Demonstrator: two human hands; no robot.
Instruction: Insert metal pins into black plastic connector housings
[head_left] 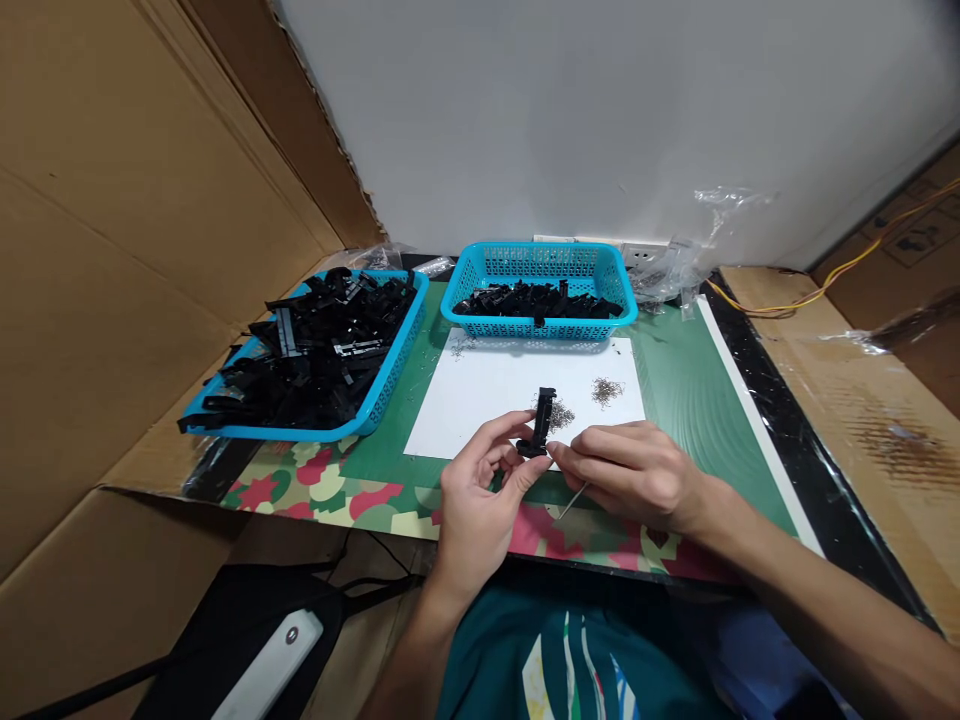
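Observation:
A black plastic part [541, 420] stands roughly upright between the fingers of my left hand [486, 482], over the front of a white sheet [480, 390]. My right hand [634, 468] touches the lower right side of that part with its fingertips, and a thin metal tool [571, 501] sticks out below its pinched fingers. Behind the part lies a pile of tiny metal pieces [560, 416]. Another small pile [606, 391] is farther right on the sheet. What my right fingertips pinch at the part is too small to tell.
At the left, a blue basket [397, 375] is heaped with black parts. A second blue basket [540, 330] with black parts stands behind the sheet. Clear plastic bags [667, 275] lie at the back right. Cardboard [150, 200] walls off the left side.

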